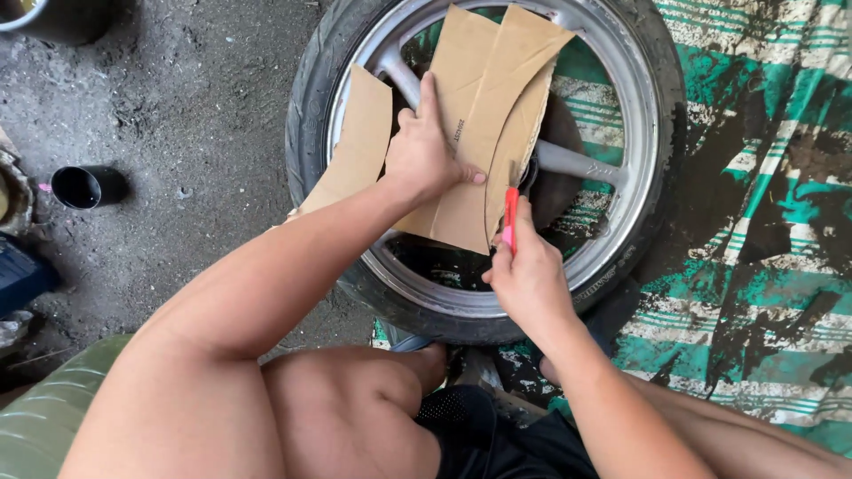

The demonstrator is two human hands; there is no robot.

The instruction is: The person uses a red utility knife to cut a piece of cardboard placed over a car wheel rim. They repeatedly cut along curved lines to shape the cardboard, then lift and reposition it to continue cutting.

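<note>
A big wheel [621, 133] lies flat on the ground. It has a black tyre [306, 115] around it and shiny silver spokes [577, 164] inside. On top of the wheel sit pieces of brown cardboard [488, 98]. The cardboard is thin and flat, with curved edges and a fold down the middle. One smaller piece [359, 146] sticks out to the side, over the tyre.

The left hand [426, 151] presses down on the cardboard. Its fingers are spread flat and hold the sheet against the wheel. The right hand [528, 275] has its fingers curled tight around a small red cutter [511, 213]. The tip of the cutter touches the edge of the cardboard, near the middle of the wheel.

Under the wheel is a dirty green and white striped sheet [763, 177] with black smudges. The ground [195, 106] beside it is grey and rough. A small black cup [84, 186] lies on its side there, well apart from the wheel.
</note>
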